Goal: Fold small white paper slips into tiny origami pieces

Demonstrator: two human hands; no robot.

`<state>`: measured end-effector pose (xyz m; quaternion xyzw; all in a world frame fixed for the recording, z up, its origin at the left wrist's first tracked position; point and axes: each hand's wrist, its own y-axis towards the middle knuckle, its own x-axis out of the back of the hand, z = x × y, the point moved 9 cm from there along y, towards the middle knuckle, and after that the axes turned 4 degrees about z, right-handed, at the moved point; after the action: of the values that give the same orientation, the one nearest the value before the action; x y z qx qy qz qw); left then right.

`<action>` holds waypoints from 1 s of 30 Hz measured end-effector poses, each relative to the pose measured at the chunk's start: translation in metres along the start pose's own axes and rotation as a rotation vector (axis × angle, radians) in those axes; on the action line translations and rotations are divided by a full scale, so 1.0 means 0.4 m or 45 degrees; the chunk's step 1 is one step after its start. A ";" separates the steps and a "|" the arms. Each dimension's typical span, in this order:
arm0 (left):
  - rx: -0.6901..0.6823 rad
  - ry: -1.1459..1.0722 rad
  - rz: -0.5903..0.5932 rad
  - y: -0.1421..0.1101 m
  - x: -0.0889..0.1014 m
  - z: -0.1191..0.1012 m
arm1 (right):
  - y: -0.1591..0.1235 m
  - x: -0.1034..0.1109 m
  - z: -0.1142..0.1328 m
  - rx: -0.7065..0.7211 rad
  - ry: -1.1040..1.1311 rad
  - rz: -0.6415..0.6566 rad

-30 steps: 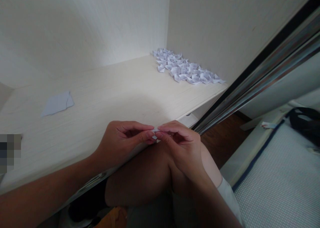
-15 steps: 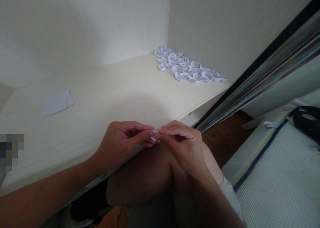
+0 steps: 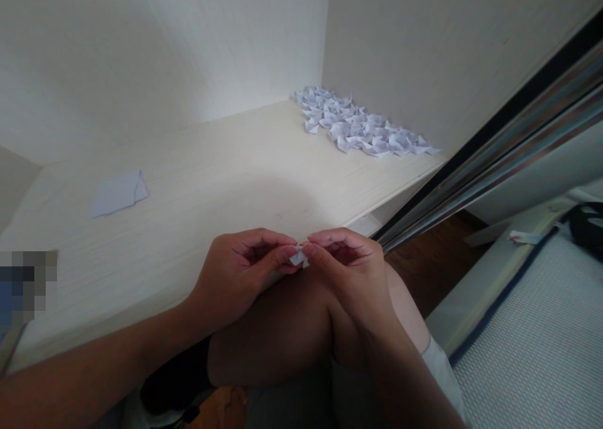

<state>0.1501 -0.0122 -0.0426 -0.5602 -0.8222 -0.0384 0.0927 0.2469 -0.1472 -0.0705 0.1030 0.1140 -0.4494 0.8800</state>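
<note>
Between my fingertips is a small folded piece of white paper (image 3: pixel 296 257), mostly covered by the fingers. My left hand (image 3: pixel 249 262) pinches it from the left with thumb and forefinger. From the right, my right hand (image 3: pixel 346 262) grips it the same way, its thumb lying across the paper's upper edge. Both hands hover just above my bare knee, at the front edge of the pale wooden shelf (image 3: pixel 226 165). A pile of folded white paper pieces (image 3: pixel 362 127) lies along the right wall in the back corner. Flat sheets of white paper (image 3: pixel 120 193) rest at the left.
A dark-edged metal track (image 3: pixel 471 171) runs diagonally along the right side. Beyond it are a wooden floor (image 3: pixel 424 266) and a mesh-covered bed (image 3: pixel 541 335) with a black item (image 3: pixel 586 228) on it. A blurred-out patch (image 3: pixel 23 291) sits at the left edge.
My right thumb has shifted over the top of the paper piece, and more of its lower part shows. The whole scene has slid slightly right as the camera turned.
</note>
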 end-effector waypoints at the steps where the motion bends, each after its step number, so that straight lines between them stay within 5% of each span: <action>1: 0.003 0.004 -0.005 0.000 0.000 0.001 | 0.000 0.001 -0.001 -0.013 0.007 -0.010; 12: 0.052 -0.036 0.029 0.008 -0.009 0.011 | -0.004 -0.009 0.014 0.028 -0.050 0.022; 21: 0.139 0.080 0.333 0.032 -0.036 0.031 | -0.007 0.000 0.011 0.109 -0.205 -0.029; 30: -0.047 0.193 0.231 0.028 -0.025 -0.008 | -0.008 -0.016 0.035 0.147 -0.201 0.031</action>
<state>0.1644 -0.0179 -0.0418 -0.6293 -0.7580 -0.0872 0.1475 0.2422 -0.1480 -0.0557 0.1192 0.0170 -0.4511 0.8843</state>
